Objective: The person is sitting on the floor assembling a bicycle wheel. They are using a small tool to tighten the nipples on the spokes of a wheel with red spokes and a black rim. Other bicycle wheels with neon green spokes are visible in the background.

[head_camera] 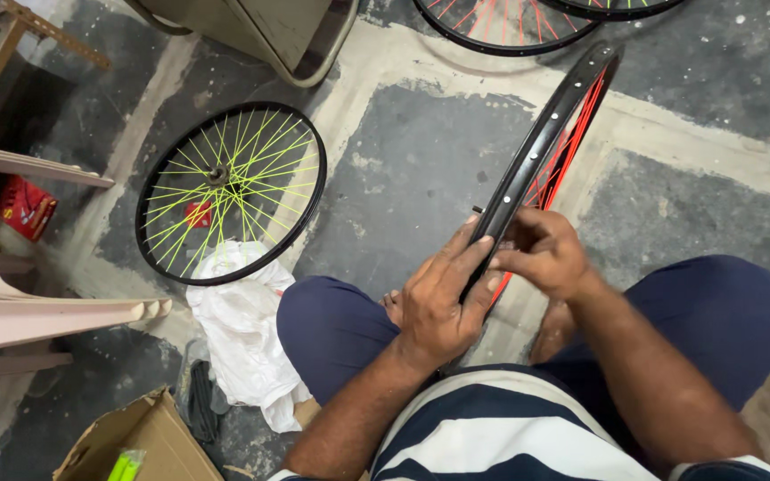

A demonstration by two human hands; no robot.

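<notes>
Gripping black rim [545, 142] upright between knees | left hand [438, 298] is clamping its near edge | right hand [541, 254] is pinching at red spokes [568, 147] | steadying the rim likely helps | green-spoked wheel [231, 191] is lying nearby

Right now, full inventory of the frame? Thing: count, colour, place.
Held wheel: 1, black rim, red spokes, upright between the knees.
Floor wheel: 1, black rim, yellow-green spokes, flat, left.
Far wheels: 2, red spokes, top edge, cut off.
Plastic bag: 1, white, by left knee.
Cardboard box: 1, brown, bottom left.
Chair: 1, beige, left edge.
Red packet: 1, under chair.
Left hand: grips rim.
Right hand: fingers at rim.
</notes>
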